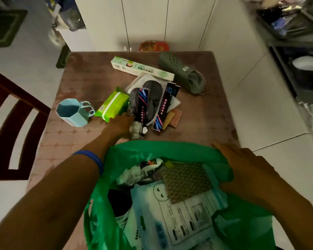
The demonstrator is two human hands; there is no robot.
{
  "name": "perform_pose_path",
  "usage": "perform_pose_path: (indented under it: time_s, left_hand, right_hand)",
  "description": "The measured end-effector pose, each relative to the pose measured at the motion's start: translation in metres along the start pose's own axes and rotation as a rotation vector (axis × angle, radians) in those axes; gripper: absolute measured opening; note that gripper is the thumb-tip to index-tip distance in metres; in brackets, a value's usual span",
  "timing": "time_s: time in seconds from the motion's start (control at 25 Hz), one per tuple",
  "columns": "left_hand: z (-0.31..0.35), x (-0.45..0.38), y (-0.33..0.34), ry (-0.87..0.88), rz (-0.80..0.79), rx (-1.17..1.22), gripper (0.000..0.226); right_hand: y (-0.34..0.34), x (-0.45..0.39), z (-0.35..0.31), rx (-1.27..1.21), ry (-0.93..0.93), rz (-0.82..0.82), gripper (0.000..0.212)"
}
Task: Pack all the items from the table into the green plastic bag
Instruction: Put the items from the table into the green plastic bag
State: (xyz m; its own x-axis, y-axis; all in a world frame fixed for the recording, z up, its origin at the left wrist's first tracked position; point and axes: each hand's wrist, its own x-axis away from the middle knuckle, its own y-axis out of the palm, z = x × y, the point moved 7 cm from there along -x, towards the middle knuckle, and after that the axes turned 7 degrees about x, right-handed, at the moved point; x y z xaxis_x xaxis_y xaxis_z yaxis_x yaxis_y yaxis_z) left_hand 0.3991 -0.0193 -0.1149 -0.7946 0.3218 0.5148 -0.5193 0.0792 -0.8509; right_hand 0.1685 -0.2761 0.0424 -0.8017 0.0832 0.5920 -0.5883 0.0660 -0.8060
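Note:
The green plastic bag [173,150] stands open at the table's near edge, holding a white printed pouch, a brown scouring pad and other packets. My right hand [246,165] grips the bag's right rim. My left hand [120,123] reaches over the table and closes its fingers on a dark insole packet [138,103] in the middle pile. A second insole packet [163,105], a green wipes pack [112,105], a blue cup [73,112], a long white-green box [143,68], a grey-green clog [182,72] and orange sponge cloths [173,117] lie around it.
The brown table [206,114] has a dark wooden chair [9,123] at its left. White cabinet doors stand behind the table. A metal rack with clutter [296,33] runs along the right side. A red packet [154,46] lies beyond the far edge.

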Motion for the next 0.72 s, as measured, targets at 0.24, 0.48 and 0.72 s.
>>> perform_pose_path:
  time_s: [0.24, 0.48, 0.72]
  left_hand:
    - [-0.009, 0.053, -0.039, -0.055, 0.287, 0.442, 0.09]
    - [0.052, 0.237, -0.103, 0.251, 0.107, 1.028, 0.065]
    - [0.09, 0.23, -0.012, 0.227, 0.138, 0.378, 0.077]
  right_hand:
    - [-0.011, 0.008, 0.025, -0.175, 0.131, 0.104, 0.079]
    - [-0.033, 0.013, 0.003, -0.478, -0.011, 0.247, 0.045]
    - [-0.039, 0.012, -0.022, -0.499, -0.129, 0.198, 0.03]
